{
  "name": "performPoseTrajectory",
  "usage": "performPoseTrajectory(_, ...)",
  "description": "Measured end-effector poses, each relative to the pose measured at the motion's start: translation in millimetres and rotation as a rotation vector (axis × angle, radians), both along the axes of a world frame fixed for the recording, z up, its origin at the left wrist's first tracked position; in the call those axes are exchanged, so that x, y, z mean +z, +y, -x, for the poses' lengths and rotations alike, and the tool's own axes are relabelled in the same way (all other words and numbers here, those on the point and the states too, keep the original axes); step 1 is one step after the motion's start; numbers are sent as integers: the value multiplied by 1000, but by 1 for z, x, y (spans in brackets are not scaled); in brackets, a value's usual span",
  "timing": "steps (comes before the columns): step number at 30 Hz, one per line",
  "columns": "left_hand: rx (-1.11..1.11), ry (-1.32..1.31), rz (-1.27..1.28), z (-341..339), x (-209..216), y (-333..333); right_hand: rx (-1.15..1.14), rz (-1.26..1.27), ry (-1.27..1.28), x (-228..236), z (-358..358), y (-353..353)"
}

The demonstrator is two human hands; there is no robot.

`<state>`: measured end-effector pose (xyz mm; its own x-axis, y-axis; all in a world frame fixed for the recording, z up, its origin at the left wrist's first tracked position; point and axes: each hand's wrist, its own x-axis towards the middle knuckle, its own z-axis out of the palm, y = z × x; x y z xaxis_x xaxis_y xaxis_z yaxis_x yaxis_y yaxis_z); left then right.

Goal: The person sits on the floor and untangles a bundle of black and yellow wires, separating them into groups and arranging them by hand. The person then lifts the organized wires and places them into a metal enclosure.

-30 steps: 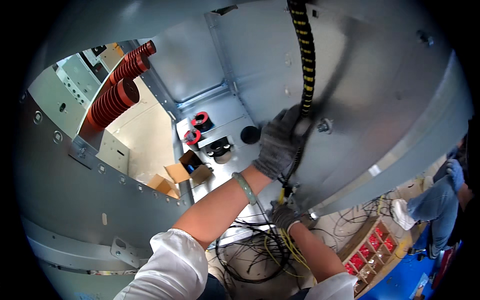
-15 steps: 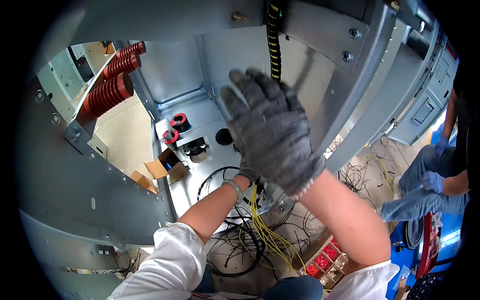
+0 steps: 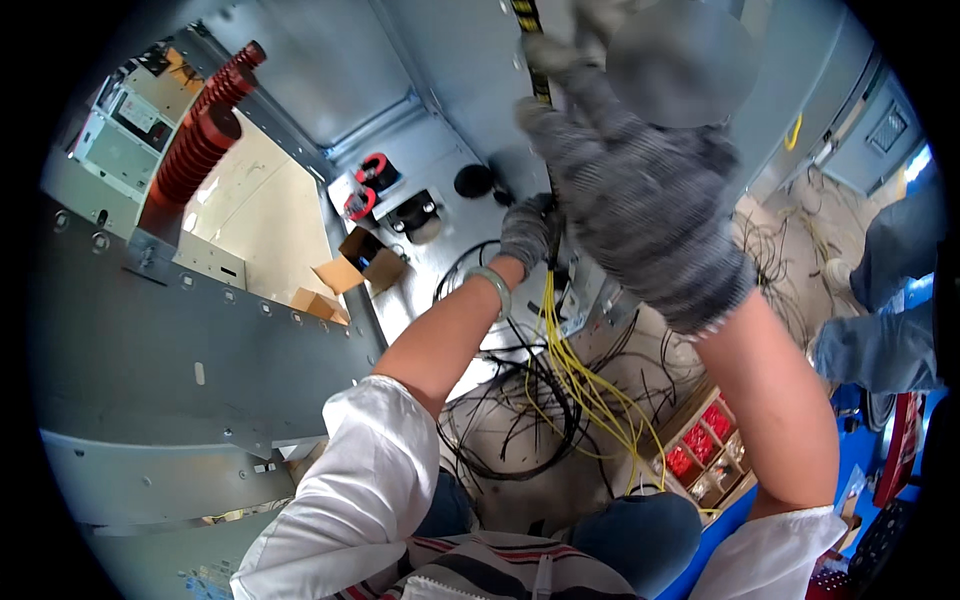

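My left hand [image 3: 528, 232], in a grey knit glove, is closed round a dark wire bundle inside the metal cabinet. Yellow wires [image 3: 552, 320] hang out of that bundle below the hand. Raised nearer to me, my gloved right hand [image 3: 640, 190] is blurred, with its fingers spread. Its fingertips lie beside or over a black wrapped cable [image 3: 524, 14] with yellow marks; whether they touch it I cannot tell. Part of the cable is hidden behind the right hand.
Ribbed red-brown insulators [image 3: 200, 150] stand at the left. On the cabinet floor are black-and-red rings [image 3: 376, 171] and an open cardboard box [image 3: 366, 262]. Loose black cables [image 3: 530, 455] and a divided box of small parts [image 3: 705, 445] lie below. Another person's legs [image 3: 880, 345] are at the right.
My view has shifted. The right hand has moved up and right, to the wrapped cable. More of the left hand now shows, round the wire bundle.
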<state>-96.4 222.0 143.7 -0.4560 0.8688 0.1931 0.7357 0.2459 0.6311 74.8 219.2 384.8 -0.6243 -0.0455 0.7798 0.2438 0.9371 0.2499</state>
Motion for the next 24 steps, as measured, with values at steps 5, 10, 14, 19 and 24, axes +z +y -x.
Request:
performPoseTrajectory(5,114,-249,-13,1,-44,0,-93,-200,282,-52,-6,39)
performPoseTrajectory(10,260,-222,131,3,-121,-23,-103,-177,232,-66,-2,28)
performPoseTrajectory(14,275,-428,320,0,-157,-39,-135,-231,-40,-83,-15,21)
performPoseTrajectory(19,132,-556,364,-10,-174,-23,-196,184,-224,-145,-53,6)
performPoseTrajectory(24,152,-494,150,4,-208,-5,-91,463,-386,-201,-72,-27)
